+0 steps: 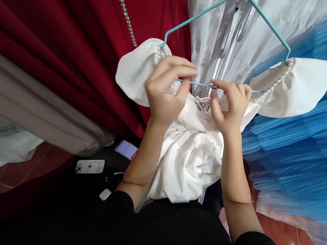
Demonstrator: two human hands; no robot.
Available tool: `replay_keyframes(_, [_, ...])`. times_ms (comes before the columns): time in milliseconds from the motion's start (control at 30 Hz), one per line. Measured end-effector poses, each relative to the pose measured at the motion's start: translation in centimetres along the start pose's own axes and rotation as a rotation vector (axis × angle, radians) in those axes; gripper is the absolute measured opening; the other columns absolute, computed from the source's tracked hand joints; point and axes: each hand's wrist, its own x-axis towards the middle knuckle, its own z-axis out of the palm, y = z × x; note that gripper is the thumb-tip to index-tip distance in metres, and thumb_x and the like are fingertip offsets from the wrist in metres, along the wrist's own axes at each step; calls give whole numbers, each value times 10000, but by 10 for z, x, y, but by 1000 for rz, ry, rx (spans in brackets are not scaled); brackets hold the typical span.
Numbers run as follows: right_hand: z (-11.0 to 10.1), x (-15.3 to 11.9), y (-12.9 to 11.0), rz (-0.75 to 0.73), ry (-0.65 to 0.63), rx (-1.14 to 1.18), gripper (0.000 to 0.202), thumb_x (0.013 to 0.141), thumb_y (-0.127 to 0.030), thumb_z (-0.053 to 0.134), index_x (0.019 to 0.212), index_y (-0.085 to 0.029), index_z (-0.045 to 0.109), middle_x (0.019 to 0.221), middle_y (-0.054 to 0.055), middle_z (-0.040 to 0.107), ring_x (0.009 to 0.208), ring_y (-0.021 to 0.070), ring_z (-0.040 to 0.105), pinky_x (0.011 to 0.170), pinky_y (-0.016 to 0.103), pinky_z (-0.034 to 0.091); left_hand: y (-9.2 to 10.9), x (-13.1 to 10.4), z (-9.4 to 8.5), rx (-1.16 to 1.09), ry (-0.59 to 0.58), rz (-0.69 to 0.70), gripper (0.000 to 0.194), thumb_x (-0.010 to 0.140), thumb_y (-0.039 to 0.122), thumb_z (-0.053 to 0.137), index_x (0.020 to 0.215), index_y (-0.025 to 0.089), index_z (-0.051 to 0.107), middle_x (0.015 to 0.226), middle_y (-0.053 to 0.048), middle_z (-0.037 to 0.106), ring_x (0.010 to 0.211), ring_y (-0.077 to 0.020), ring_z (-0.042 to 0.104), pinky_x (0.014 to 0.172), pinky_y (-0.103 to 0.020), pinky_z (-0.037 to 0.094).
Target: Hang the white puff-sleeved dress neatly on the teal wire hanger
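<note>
Head view shows our right hand pinching the lower bar of a turquoise, triangular wire hanger between thumb and forefinger; our left hand curls at the same bar, and we cannot tell whether its blurred fingers grip. We have a white, puff-sleeved, pearl-trimmed fabric dress before us, shoulders on the hanger's ends, folds bunched below our hands.

Both bare forearms extend forward and converge, the left hand partly blurred with fingers bent, the right hand positioning thumb and index finger close together.
</note>
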Motion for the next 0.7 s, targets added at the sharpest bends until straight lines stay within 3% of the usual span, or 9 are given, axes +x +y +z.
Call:
replay_keyframes(67, [-1,1,-3,-4,17,20,306,1088,-288,467,1270,-301,713,1191,27,794,1085,264,705,1151,543,452,-13,2,-7,92,231,80,88,1112,316,675,1109,269,750,1183,-47,656,1186,-254,625,1144,-496,505])
replay_keyframes(100, [0,1,-4,-8,19,21,303,1082,-288,473,1259,-313,717,1189,20,797,1079,263,708,1157,545,453,-22,3,-11,143,273,95,97,1068,309,753,1157,268,745,1220,-50,638,1210,-262,607,1155,-504,497])
replay_keyframes(167, [1,1,-6,-9,20,18,308,1068,-291,494,1276,-340,716,1200,11,798,1083,264,709,1177,552,452,-42,4,-15,213,249,68,269,999,243,843,1234,266,715,1279,-45,620,1257,-263,580,1177,-501,480])
replay_keyframes(333, [2,0,-3,-5,16,22,323,1048,-288,514,1289,-356,719,1226,8,796,1124,273,709,1217,563,443,-80,16,-13,130,234,-57,121,1142,129,590,1173,231,648,1178,-13,626,1164,-175,587,1098,-412,496])
replay_keyframes(433, [1,1,-1,-21,3,43,327,1041,-281,523,1295,-349,717,1240,14,793,1147,271,712,1215,555,450,-92,39,-22,198,248,-111,72,1171,300,612,1167,230,625,1122,17,674,1095,-164,645,1002,-384,545])
replay_keyframes(567, [-1,3,3,-24,-5,75,314,1036,-267,534,1278,-346,718,1228,16,788,1149,276,716,1213,572,446,-116,60,-61,170,389,58,216,1104,471,738,1045,271,681,1000,39,721,995,-166,728,873,-393,610])
replay_keyframes(667, [-3,3,5,-41,8,98,329,1025,-236,526,1265,-343,724,1204,11,789,1120,268,718,1180,564,458,-135,43,-82,129,536,71,372,1006,540,842,981,202,691,928,25,686,880,-119,696,772,-318,634])
replay_keyframes(700, [-3,3,5,-48,7,107,336,1027,-235,526,1275,-343,724,1205,11,789,1117,265,716,1172,556,459,-138,31,-83,150,542,-9,394,1005,555,834,990,191,686,940,15,689,890,-124,677,743,-313,613])
